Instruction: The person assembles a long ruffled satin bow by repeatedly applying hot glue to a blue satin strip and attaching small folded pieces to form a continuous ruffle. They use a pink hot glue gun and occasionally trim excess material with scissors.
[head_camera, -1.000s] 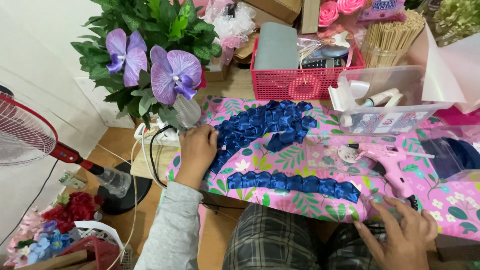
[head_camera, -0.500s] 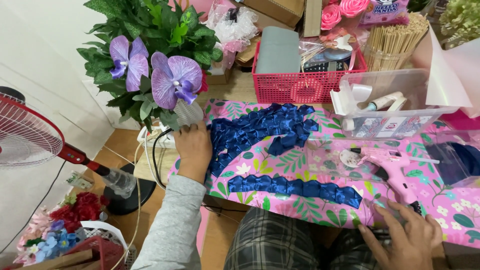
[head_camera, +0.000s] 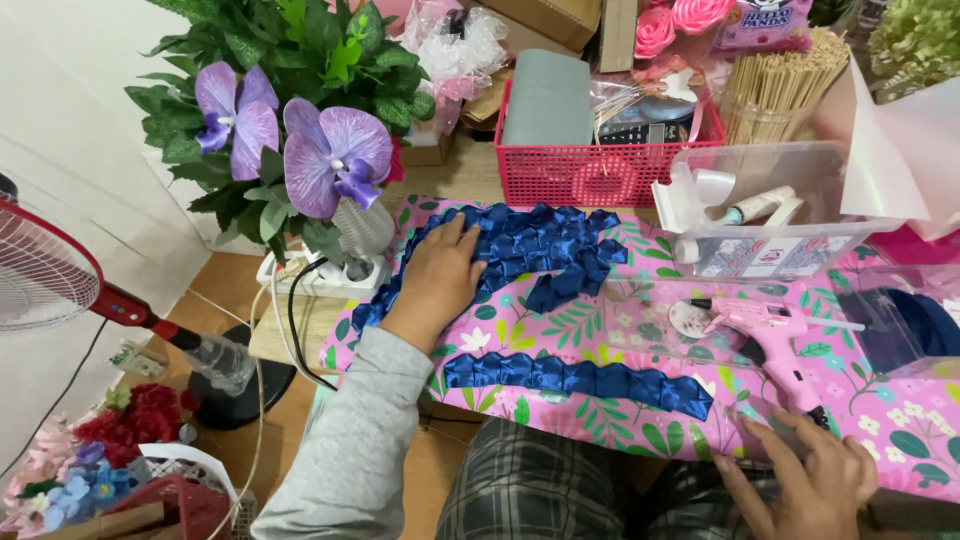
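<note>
My left hand (head_camera: 442, 276) lies flat, fingers spread, on a pile of folded blue satin ribbon pieces (head_camera: 530, 250) on a pink floral board (head_camera: 620, 330). A separate strip of joined blue ribbon folds (head_camera: 580, 380) lies nearer to me across the board. My right hand (head_camera: 800, 475) rests at the board's near right edge, fingers apart, just below the handle of a pink glue gun (head_camera: 775, 335) and holding nothing.
A red basket (head_camera: 600, 165) with a grey roll and a clear plastic box (head_camera: 770, 215) stand behind the board. Purple artificial orchids (head_camera: 300, 140) stand at the left, above a power strip (head_camera: 320, 275). A red fan (head_camera: 50, 270) is far left. Wooden skewers (head_camera: 775, 85) stand behind.
My left hand has moved from the board's left edge up onto the blue ribbon pile. My right hand has stayed at the near right edge by the glue gun.
</note>
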